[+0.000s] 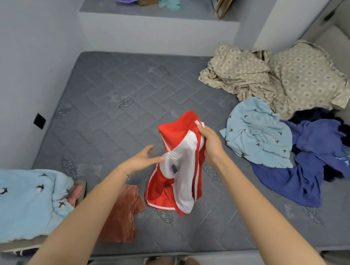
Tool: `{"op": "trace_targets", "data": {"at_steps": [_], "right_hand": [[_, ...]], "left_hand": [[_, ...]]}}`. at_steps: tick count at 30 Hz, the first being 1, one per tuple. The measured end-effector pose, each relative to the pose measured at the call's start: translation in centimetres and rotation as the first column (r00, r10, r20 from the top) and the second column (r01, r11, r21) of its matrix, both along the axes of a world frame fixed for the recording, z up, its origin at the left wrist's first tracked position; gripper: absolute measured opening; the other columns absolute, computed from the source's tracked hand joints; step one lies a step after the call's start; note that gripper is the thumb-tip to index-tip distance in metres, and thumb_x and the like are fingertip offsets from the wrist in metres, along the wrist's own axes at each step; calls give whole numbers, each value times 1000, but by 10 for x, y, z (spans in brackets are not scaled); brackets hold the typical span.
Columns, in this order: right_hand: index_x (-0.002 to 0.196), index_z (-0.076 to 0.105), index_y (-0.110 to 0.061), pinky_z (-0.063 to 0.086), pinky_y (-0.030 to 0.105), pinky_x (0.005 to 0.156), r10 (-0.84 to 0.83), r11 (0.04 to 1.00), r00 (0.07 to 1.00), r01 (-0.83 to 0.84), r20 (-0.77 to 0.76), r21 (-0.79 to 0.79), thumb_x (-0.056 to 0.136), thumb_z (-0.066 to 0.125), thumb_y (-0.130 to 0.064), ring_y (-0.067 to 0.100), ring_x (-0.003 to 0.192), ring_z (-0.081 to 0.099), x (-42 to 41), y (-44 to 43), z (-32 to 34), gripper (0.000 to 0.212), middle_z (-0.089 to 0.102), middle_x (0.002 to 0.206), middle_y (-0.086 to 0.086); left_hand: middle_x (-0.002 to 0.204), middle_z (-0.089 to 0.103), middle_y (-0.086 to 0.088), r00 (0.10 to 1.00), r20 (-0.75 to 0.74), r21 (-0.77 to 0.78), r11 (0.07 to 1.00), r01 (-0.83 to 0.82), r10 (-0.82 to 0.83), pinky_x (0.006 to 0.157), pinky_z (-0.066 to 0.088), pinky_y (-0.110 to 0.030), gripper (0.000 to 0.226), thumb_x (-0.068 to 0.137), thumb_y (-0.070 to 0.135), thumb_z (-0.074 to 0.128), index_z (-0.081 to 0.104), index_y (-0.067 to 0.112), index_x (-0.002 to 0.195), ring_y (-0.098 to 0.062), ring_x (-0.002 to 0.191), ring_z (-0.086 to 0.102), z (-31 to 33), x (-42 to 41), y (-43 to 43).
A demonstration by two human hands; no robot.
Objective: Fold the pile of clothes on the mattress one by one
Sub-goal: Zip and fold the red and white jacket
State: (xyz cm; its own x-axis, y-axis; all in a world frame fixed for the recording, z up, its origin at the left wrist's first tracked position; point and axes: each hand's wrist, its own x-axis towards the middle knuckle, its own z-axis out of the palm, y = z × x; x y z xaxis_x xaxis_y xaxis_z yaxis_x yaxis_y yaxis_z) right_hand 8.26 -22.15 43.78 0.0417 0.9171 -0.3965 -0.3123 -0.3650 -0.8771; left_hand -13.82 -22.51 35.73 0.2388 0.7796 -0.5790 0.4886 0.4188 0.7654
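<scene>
A red garment with white lining and white stripes [178, 165] hangs over the middle of the grey quilted mattress [110, 108]. My right hand [209, 141] grips its upper edge and holds it up. My left hand [146, 158] reaches in from the left with spread fingers, its fingertips touching the white lining. The unfolded pile lies at the right: a light blue garment with bird prints [258, 131], blue cloth [302, 175] and dark navy cloth [316, 114].
A beige patterned sheet [276, 77] is bunched at the far right corner. A folded light blue bird-print item [20, 202] sits at the near left, with a rust-brown folded piece [122, 213] beside it. Walls close in on the left and back; a ledge [156, 14] holds purple cloth.
</scene>
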Motion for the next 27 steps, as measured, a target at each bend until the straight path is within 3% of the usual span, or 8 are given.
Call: {"op": "trace_targets", "data": {"at_steps": [2, 5, 11, 13, 15, 18, 23, 27], "right_hand": [[91, 66, -8, 55, 23, 71, -22, 1000, 996, 21, -83, -13, 98, 43, -11, 10, 72, 70, -1, -1, 3, 25, 75, 78, 0], [98, 68, -7, 54, 31, 83, -43, 999, 979, 36, -201, -40, 98, 44, -16, 17, 82, 71, -2, -2, 7, 26, 75, 88, 7], [73, 74, -12, 53, 31, 79, -166, 985, 942, 173, -290, -2, 101, 45, -20, 14, 73, 70, 4, -1, 17, 41, 74, 77, 4], [78, 72, -9, 55, 26, 70, -129, 990, 978, 136, -163, 33, 99, 52, -24, 12, 72, 70, 10, -5, 22, 32, 74, 77, 3], [94, 62, -9, 53, 22, 64, -59, 998, 994, 55, 90, 40, 88, 68, -18, 8, 71, 69, 17, -14, 21, 12, 71, 82, 0], [92, 53, -16, 47, 13, 60, -105, 994, 911, 98, 398, 38, 77, 80, -12, 5, 70, 61, 25, -29, 13, 31, 61, 82, -5], [69, 49, -6, 33, 16, 53, -238, 959, 752, 79, 615, 274, 84, 73, -21, 7, 58, 40, 34, -48, 20, 32, 43, 61, -4], [69, 55, 1, 33, 23, 58, -280, 930, 683, 20, 675, 366, 90, 66, -29, 8, 60, 44, 49, -68, 35, 38, 50, 61, -2]], "left_hand": [[155, 27, 2, 990, 132, -33, 998, 49, -44, 114, 28, -24, 72, 92, 29, 64, 24, 14, 149, -9, 141, 28, -1, 4, -2], [139, 43, 11, 953, 290, -46, 993, 108, -90, 88, 40, -4, 46, 96, 17, 57, 34, 26, 135, -5, 128, 41, 4, 11, -5], [112, 70, -5, 891, 451, -169, 974, 149, -58, 89, 52, -24, 27, 92, 15, 58, 62, 8, 118, -14, 103, 66, 8, 14, -3], [109, 72, -7, 881, 473, -167, 983, 71, 17, 86, 54, -26, 30, 88, 13, 62, 64, 6, 117, -17, 100, 68, 12, 11, -1], [113, 70, -13, 856, 510, -166, 986, 5, 82, 87, 55, -28, 40, 85, 13, 63, 61, 0, 123, -20, 102, 68, 18, 3, 3], [118, 67, -16, 821, 559, -174, 984, -20, 116, 88, 55, -30, 44, 84, 14, 60, 58, -2, 125, -22, 104, 67, 33, -10, 8], [119, 68, -13, 841, 538, -121, 993, 13, 55, 85, 55, -27, 39, 86, 15, 58, 60, 1, 122, -22, 108, 66, 56, -15, -8], [102, 74, -9, 844, 523, 18, 988, -151, 120, 82, 55, -28, 28, 84, 15, 62, 65, 4, 110, -17, 92, 70, 84, 7, -34]]}}
